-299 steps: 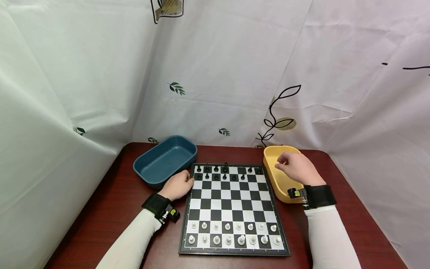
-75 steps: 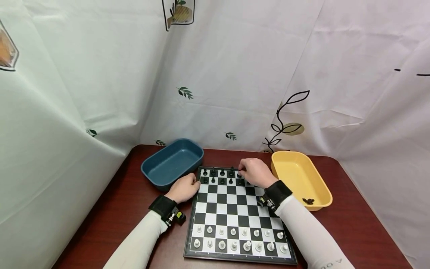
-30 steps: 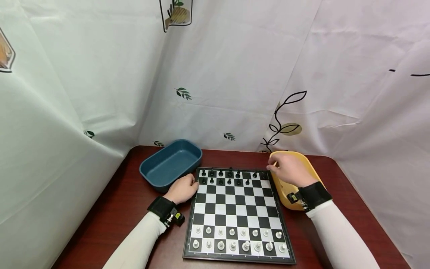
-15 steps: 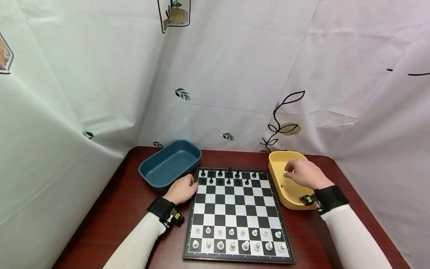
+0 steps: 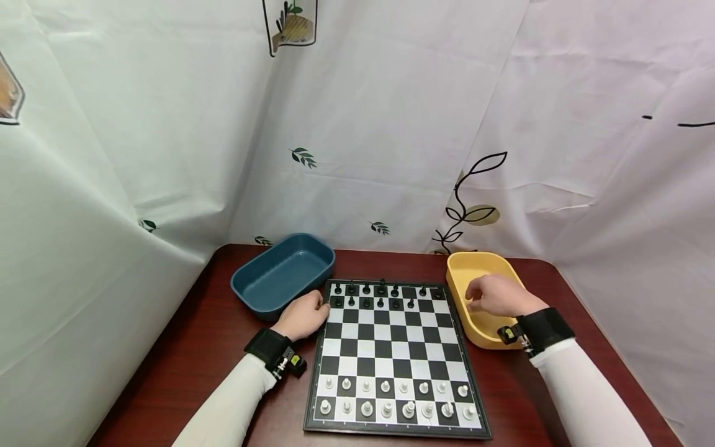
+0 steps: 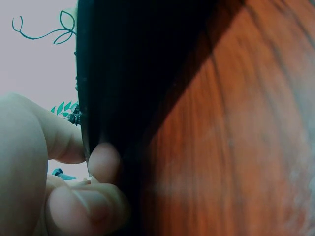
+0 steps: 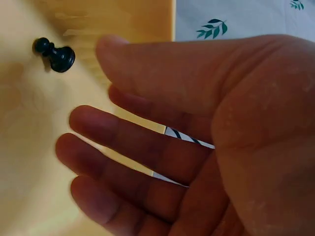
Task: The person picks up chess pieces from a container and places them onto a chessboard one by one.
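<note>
Yellow tray [image 5: 455, 292]: right hand [image 5: 499, 295] hovers, fingers spread, empty; black pawn [image 7: 55, 54] lies loose. Left hand [image 5: 301, 315] pinches board [image 5: 391, 347] edge; jolting it could topple pieces.

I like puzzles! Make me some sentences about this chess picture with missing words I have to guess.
1. The right hand is over the ____ tray, fingers loose.
2. The black pawn lying loose in that tray is ____ in colour.
3. The left hand touches the edge of the ____.
4. The tray on the table near the left hand is ____.

Missing words: yellow; black; chessboard; blue
</note>
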`<action>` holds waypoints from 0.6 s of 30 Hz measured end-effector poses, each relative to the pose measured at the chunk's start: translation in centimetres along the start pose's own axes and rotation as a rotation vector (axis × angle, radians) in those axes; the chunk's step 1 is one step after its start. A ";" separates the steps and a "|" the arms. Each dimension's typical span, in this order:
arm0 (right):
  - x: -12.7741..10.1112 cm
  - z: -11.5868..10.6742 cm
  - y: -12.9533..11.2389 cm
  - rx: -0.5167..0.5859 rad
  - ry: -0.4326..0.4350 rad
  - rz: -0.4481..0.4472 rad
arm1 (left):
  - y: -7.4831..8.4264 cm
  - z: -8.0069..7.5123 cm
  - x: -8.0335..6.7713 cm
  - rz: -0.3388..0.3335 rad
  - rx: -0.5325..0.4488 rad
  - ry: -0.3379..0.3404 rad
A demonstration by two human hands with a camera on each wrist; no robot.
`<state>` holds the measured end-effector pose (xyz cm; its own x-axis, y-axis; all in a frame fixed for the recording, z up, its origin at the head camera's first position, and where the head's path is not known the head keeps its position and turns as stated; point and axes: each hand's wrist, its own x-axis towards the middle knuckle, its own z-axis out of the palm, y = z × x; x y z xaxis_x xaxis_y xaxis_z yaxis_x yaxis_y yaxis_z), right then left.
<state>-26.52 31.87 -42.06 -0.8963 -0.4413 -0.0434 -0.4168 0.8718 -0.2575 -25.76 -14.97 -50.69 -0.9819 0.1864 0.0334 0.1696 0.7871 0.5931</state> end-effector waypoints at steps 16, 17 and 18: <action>2.0 0.2 0.5 -0.009 -0.242 0.016 | 0.0 -0.1 -0.1 0.017 0.017 -0.005; 2.1 0.2 0.4 -0.002 -0.249 0.024 | 0.0 -0.1 -0.1 0.017 0.017 -0.004; 2.2 0.1 0.4 -0.001 -0.254 0.023 | 0.0 -0.1 -0.1 0.014 0.014 -0.005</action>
<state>-28.64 31.19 -42.37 -0.8388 -0.4605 -0.2906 -0.3968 0.8824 -0.2529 -25.67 -15.01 -50.63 -0.9790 0.2001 0.0379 0.1845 0.7924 0.5814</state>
